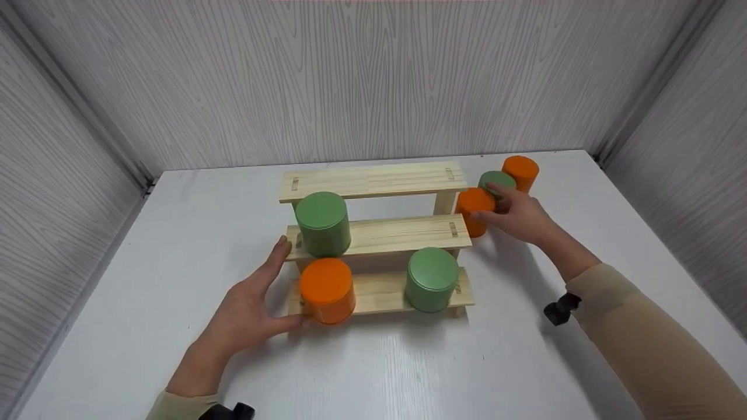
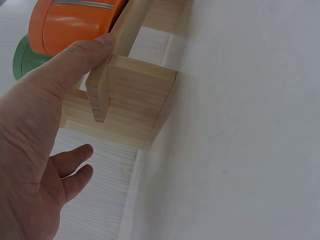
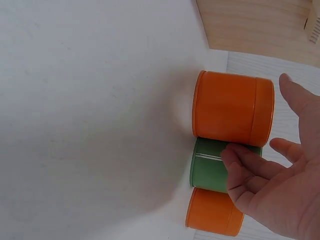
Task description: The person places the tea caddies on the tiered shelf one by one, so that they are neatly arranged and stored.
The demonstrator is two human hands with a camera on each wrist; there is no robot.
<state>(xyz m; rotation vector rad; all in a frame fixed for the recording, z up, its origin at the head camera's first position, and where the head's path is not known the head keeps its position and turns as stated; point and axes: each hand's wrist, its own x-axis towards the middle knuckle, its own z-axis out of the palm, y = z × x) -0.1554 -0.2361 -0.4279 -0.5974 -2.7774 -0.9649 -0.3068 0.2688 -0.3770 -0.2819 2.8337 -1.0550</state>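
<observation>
A three-tier wooden rack stands on the white table. On its middle tier sits a green can; an orange can and another green can are on the lowest tier. My left hand is at the rack's left side, fingers spread, thumb tip at the lowest plank's edge beside the orange can. Right of the rack, my right hand reaches over a nearer orange can and a green can. Its thumb stands apart beside the orange lid, and its fingers overlap the green can.
A farther orange can stands behind the green one, at the back right of the table. Pale wood-grain panels enclose the back and both sides.
</observation>
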